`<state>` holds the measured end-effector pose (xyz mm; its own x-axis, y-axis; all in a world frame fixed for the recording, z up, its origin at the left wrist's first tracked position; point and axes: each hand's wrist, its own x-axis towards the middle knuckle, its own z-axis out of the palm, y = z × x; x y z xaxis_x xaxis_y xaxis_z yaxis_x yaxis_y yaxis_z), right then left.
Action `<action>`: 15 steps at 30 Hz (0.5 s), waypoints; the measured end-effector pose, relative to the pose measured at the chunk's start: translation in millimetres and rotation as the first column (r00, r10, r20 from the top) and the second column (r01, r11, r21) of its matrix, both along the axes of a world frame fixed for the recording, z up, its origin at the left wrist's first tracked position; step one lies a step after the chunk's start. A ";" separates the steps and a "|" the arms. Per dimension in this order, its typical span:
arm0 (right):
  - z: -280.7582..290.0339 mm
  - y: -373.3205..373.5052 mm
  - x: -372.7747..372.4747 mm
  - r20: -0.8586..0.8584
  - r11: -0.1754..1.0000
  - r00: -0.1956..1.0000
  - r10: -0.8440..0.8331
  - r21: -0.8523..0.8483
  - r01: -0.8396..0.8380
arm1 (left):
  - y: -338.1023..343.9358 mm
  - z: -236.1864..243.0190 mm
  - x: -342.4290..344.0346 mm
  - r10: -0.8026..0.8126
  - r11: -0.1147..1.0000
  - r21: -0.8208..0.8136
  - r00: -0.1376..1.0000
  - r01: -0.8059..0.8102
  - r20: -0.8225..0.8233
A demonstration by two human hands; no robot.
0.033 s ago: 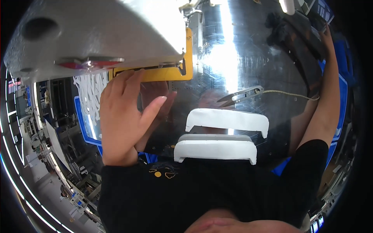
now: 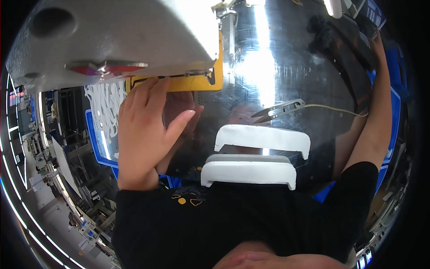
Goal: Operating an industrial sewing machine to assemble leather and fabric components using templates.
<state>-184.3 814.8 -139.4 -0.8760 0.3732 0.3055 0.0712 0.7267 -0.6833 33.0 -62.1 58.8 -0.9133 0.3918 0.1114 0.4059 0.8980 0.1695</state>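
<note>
My left hand (image 2: 145, 119) reaches forward with its fingertips on the near edge of a yellow slotted plate (image 2: 192, 84). Its thumb stands apart from the stretched fingers. The plate lies partly under a large grey machine head (image 2: 134, 33), which hides its far part. At the far right my right arm extends to a small panel (image 2: 374, 13); my right hand (image 2: 376, 41) is beside it, its fingers too small and dark to make out. Two curved white pieces (image 2: 262, 138) (image 2: 248, 172) lie on the shiny metal table (image 2: 295, 58) before me, one nearer my body.
Thread snips (image 2: 280, 110) with a cord (image 2: 336, 107) tied to them lie beyond the white pieces. A blue bin (image 2: 96, 143) by the table's left side stands near white strips (image 2: 105, 105). More blue bins (image 2: 394, 121) stand at the right.
The grey machine head sits slightly further right in the picture. My left hand has shifted a little to the right; the white pieces and snips stay put.
</note>
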 end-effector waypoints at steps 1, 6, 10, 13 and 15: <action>-0.2 1.5 -5.0 0.010 1.000 1.000 0.012 -0.011 -0.012 | -2.2 -4.6 -4.5 -0.006 0.999 -0.039 1.000 0.007 0.023; -2.4 13.0 -14.3 0.042 0.988 0.998 -0.038 -0.150 0.044 | -2.3 -16.8 -11.9 -0.057 0.998 -0.013 0.996 0.058 0.062; 1.5 7.2 -7.6 0.052 0.996 0.999 0.007 -0.089 -0.003 | -0.4 -22.4 -17.7 -0.067 0.998 0.003 0.996 0.067 0.061; 6.8 -5.7 -0.5 0.071 0.988 0.997 -0.020 -0.150 0.031 | 0.3 -29.7 -22.6 -0.072 0.997 0.014 0.997 0.072 0.010; 10.1 -14.1 3.0 0.061 0.970 0.998 -0.032 -0.241 0.045 | 1.0 -35.3 -26.4 -0.053 0.999 0.009 0.998 0.053 0.022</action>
<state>-181.3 800.7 -129.3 -0.8726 0.4638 0.1530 0.1391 0.5364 -0.8324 6.5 -61.1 23.4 -0.8934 0.4392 0.0949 0.4493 0.8737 0.1863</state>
